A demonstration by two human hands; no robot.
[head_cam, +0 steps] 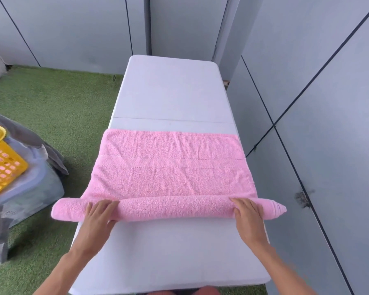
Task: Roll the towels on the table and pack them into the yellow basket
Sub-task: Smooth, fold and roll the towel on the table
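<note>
Head view: pink towel (170,167) lies flat across the table (168,92), covering its middle and spilling past both long edges. The near part is already rolled into a tube (168,207) whose long axis runs left-right, parallel to the table's near edge. Both tube ends overhang the long edges; the right end tapers to a loose cone.

My left hand (98,211) rests on top of the roll toward its left end, fingers (109,204) fairly straight and draped over the crown, thumb tucked under the near side. My right hand (248,211) sits the same way toward the right end, fingers laid flat over the top. Neither hand clamps the cloth; I'd call both a pressing, open-palmed hold.

Key relation: the unrolled cloth lies straight ahead of my fingertips, toward the far edge, square to the roll axis. So the next push, I judge, goes forward with both hands level, or the roll skews further. Roughly a third rolled, by my estimate.

Yellow basket (2,165) is off the table, to my left, on a grey-covered stand (36,177) over green turf (62,103). Left hand is nearer to it. Something pink shows through its mesh; can't tell what.
</note>
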